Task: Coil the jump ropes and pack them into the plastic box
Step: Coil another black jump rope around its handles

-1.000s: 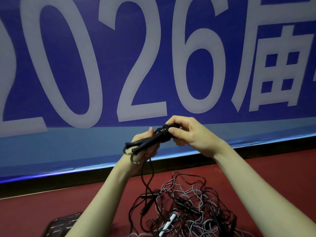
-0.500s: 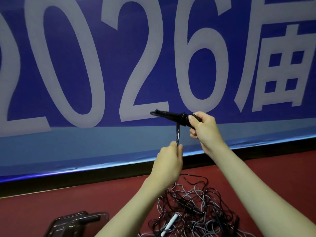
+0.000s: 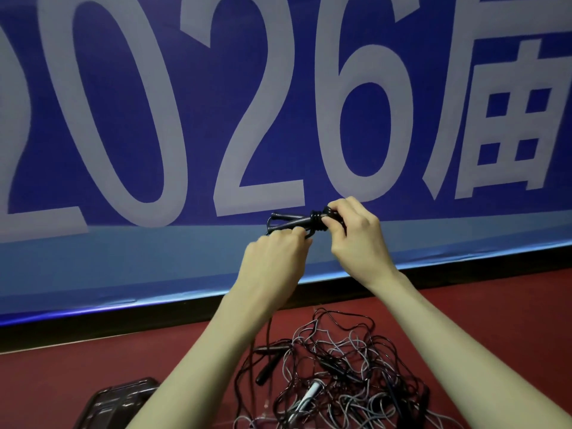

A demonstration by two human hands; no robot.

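A blue banner [image 3: 185, 119] with large pale figures reading "2026" and part of a character fills most of the view, its lower band a lighter blue, ending above a dark strip along the base of the wall. Below it lies the red floor [image 3: 93, 366]. On the floor, near the bottom centre, sits a loose tangle of jump ropes [image 3: 346, 373], black and grey cords looped over one another, with a black handle lying at its left side and a white handle near its middle. At the bottom left edge, partly behind the left forearm, is the dark plastic box [image 3: 120, 397], well apart from the raised hands; what it holds cannot be made out. Both bare arms reach up in front of the banner. The right hand [image 3: 356, 239] has its fingers curled round the wrapped end of a black jump rope bundle [image 3: 297, 219], where cord is wound in tight turns about the two handles, which point to the left. The left hand [image 3: 275, 258] is just beside it and lower, its fingers [image 3: 295, 232] pinching the cord beneath the handles, touching the bundle.
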